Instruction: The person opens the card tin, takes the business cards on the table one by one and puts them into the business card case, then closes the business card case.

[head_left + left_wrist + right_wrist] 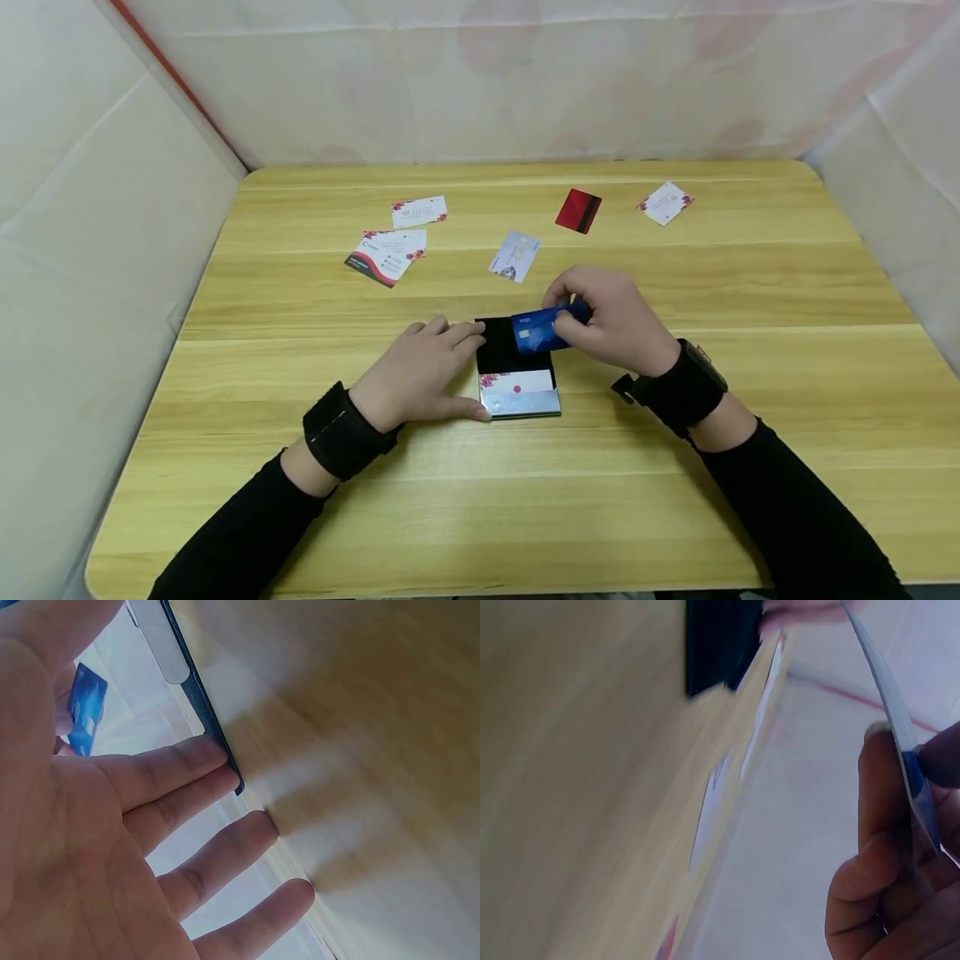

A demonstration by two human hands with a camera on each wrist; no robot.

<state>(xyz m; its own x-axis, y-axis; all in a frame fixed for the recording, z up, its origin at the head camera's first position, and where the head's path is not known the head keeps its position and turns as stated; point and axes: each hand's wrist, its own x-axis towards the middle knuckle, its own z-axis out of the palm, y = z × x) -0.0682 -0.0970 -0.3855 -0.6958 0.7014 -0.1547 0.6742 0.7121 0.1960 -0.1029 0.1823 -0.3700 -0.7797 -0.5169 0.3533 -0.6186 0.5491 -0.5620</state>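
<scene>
A black card holder [498,354] lies opened on the table in the head view. A white card with pink flowers [534,381] shows in its lower part, above a silvery panel [522,403]. My left hand [423,371] rests at the holder's left edge, thumb at the lower corner. Its fingers [169,765] look straight in the left wrist view, some touching the holder's edge. With thumb and fingers, my right hand [618,321] pinches a blue bank card [534,332] over the holder's upper right part. Seen edge-on in the right wrist view, this card [885,682] is apart from the holder.
Farther back on the table [300,500] lie a silver card [515,256], a red card [579,211] and a flowered card [666,203]. Several business cards [382,257] lie back left, some overlapping. Pale cloth [480,83] hangs behind.
</scene>
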